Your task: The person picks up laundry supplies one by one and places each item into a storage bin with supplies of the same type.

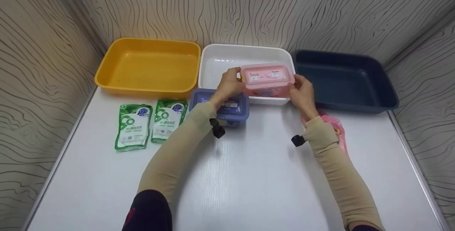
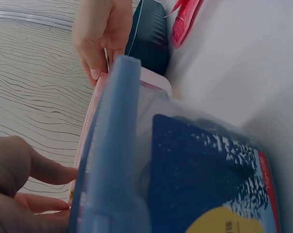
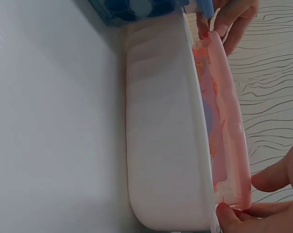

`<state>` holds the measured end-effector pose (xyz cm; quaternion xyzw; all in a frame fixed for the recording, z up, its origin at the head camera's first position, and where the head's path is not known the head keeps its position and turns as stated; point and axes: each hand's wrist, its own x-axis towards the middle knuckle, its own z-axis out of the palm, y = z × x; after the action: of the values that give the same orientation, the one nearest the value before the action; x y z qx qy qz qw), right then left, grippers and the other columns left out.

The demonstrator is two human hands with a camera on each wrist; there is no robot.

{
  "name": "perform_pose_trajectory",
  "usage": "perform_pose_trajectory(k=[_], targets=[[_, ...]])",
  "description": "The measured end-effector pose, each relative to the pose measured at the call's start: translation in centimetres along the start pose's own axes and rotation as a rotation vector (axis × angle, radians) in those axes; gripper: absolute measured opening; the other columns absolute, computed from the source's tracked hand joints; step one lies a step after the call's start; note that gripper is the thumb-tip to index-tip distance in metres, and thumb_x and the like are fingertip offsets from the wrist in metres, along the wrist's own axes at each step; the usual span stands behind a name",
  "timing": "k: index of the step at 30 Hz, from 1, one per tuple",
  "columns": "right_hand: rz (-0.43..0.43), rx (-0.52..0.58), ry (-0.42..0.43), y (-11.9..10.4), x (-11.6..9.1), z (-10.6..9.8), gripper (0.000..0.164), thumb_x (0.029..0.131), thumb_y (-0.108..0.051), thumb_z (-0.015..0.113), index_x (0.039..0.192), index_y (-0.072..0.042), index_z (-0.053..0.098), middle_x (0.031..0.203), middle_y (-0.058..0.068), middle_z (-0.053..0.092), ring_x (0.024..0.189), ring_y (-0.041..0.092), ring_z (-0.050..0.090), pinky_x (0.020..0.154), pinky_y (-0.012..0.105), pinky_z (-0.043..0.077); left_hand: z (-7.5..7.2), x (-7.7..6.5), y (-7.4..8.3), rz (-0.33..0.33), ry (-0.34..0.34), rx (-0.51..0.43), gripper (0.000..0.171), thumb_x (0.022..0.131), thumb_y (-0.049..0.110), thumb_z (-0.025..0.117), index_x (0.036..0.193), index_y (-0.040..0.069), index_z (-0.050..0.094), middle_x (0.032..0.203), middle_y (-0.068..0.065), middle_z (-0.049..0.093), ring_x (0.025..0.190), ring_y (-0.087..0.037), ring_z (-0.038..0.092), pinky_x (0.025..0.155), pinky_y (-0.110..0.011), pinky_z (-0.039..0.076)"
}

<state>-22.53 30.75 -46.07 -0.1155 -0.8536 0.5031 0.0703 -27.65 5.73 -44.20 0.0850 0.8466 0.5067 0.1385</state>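
Note:
Both hands hold a pink lidded plastic box (image 1: 267, 76) by its two short ends. It sits partly down inside the white bin (image 1: 217, 68), toward the right end; in the right wrist view its pink lid (image 3: 236, 126) stands above the bin's rim. My left hand (image 1: 229, 84) grips the left end and my right hand (image 1: 303, 92) pinches the right end between thumb and fingers. A blue lidded box (image 1: 242, 107) stands in front of the white bin, beneath my left wrist. Its clear side with a dark blue label (image 2: 185, 165) fills much of the left wrist view.
A yellow bin (image 1: 149, 91) stands left of the white one, a dark blue bin (image 1: 344, 85) right of it. Two green-and-white pouches (image 1: 133, 128) lie at the left. A pink pouch (image 1: 337, 126) lies partly hidden under my right forearm. Patterned walls enclose the table.

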Motion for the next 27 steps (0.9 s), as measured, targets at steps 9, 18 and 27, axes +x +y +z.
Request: perform_pose_trajectory(k=[9, 18, 27], targets=[[0.006, 0.194, -0.035, -1.2, -3.2, 1.0, 0.058, 0.107, -0.003, 0.050, 0.158, 0.018, 0.031, 0.165, 0.034, 0.037, 0.156, 0.040, 0.039, 0.129, 0.044, 0.034, -0.1, 0.0, -0.1, 0.050, -0.022, 0.023, 0.062, 0.097, 0.007, 0.073, 0.154, -0.002, 0.052, 0.137, -0.019, 0.070, 0.110, -0.023, 0.073, 0.094, -0.033, 0.061], [-0.010, 0.395, -0.131, -1.5, -4.2, 1.7, 0.062, 0.109, 0.000, 0.050, 0.158, 0.022, 0.021, 0.169, 0.036, 0.025, 0.162, 0.040, 0.023, 0.133, 0.045, 0.023, -0.3, -0.2, -0.3, 0.093, -0.009, 0.043, 0.054, 0.094, 0.000, 0.068, 0.148, 0.000, 0.060, 0.124, -0.018, 0.076, 0.089, -0.014, 0.068, 0.073, -0.023, 0.054], [-0.070, 0.433, -0.138, -0.9, -3.6, 2.1, 0.061, 0.106, 0.004, 0.054, 0.157, 0.023, 0.025, 0.169, 0.035, 0.026, 0.162, 0.040, 0.024, 0.132, 0.044, 0.024, -0.4, -0.2, -0.3, 0.065, -0.017, 0.040, 0.058, 0.090, -0.003, 0.065, 0.148, 0.000, 0.059, 0.116, -0.016, 0.076, 0.082, -0.013, 0.065, 0.066, -0.022, 0.051]])
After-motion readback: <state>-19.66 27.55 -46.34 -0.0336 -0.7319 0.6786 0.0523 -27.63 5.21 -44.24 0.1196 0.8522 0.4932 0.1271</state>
